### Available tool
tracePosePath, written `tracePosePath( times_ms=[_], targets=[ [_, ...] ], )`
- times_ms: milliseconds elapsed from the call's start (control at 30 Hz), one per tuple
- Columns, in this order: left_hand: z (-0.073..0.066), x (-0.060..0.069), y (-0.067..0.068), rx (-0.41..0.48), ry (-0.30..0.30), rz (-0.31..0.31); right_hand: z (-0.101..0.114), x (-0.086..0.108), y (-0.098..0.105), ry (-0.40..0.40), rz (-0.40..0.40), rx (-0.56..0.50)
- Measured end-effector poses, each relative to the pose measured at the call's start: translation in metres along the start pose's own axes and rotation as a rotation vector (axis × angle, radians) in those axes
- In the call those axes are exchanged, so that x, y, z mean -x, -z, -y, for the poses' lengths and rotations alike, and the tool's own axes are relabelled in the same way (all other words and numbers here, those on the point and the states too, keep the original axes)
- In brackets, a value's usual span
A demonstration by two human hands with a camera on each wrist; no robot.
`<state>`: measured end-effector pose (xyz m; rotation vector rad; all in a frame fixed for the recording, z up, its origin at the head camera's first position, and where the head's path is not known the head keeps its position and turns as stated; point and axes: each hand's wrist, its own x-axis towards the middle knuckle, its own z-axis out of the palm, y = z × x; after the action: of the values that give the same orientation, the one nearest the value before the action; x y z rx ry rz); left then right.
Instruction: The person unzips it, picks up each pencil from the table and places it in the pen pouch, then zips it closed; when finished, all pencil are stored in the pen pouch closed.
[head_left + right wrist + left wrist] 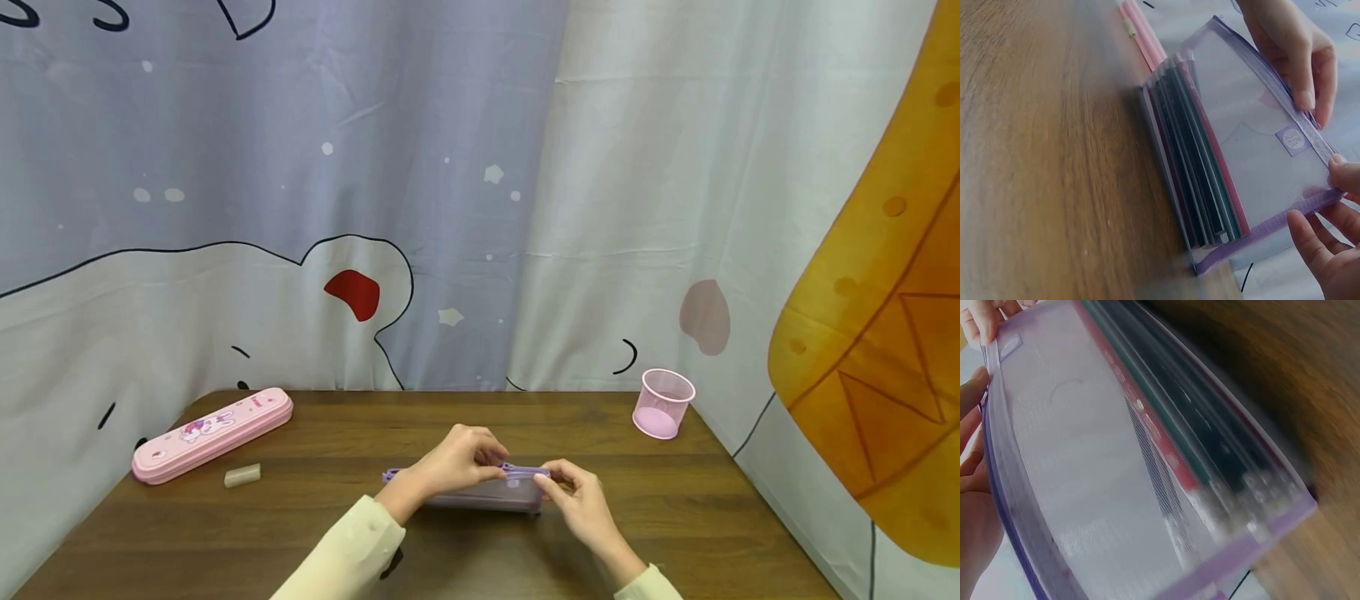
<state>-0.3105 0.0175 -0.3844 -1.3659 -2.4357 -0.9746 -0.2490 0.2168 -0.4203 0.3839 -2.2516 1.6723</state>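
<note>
A see-through mesh pencil pouch (487,497) with purple edging stands on its long side near the front of the table. Several pencils (1188,150), dark, green and red, lie along its bottom inside. My left hand (467,458) pinches the zipper edge at the top, near the right end; the right wrist view shows its thumb and finger on the purple strip. With thumb and fingers, my right hand (581,498) grips the upper right corner of the pouch. A small purple label (1294,139) sits on the mesh below the zipper.
On the wooden table (337,433), a pink pencil case (213,435) with a rabbit print lies at the left. Beside it is a small pale eraser-like block (242,476). A pink mesh cup (663,404) stands at the back right. A printed curtain (450,208) hangs behind.
</note>
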Motion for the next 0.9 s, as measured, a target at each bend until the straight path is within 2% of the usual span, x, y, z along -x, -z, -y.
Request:
tracePosePath(
  times_ms=[200, 400, 533, 733, 900],
  targets=[
    [-0.001, 0.01, 0.004, -0.008, -0.043, -0.023, -0.016, -0.002, 0.002, -0.012, 0.011, -0.017],
    [0.0, 0.019, 0.006, -0.02, -0.046, -0.054, -0.021, 0.0, 0.004, 0.042, 0.051, -0.002],
    [0.002, 0.027, 0.009, -0.02, -0.048, -0.079, -0.017, 0.002, 0.005, 0.037, 0.045, 0.014],
    [0.006, 0.044, 0.016, 0.035, -0.039, -0.092, 0.001, 0.008, 0.011, 0.07, 0.06, 0.076],
    [0.013, 0.059, 0.027, 0.068, -0.002, -0.113, 0.01, 0.011, 0.019, 0.068, 0.056, 0.126]
  ],
)
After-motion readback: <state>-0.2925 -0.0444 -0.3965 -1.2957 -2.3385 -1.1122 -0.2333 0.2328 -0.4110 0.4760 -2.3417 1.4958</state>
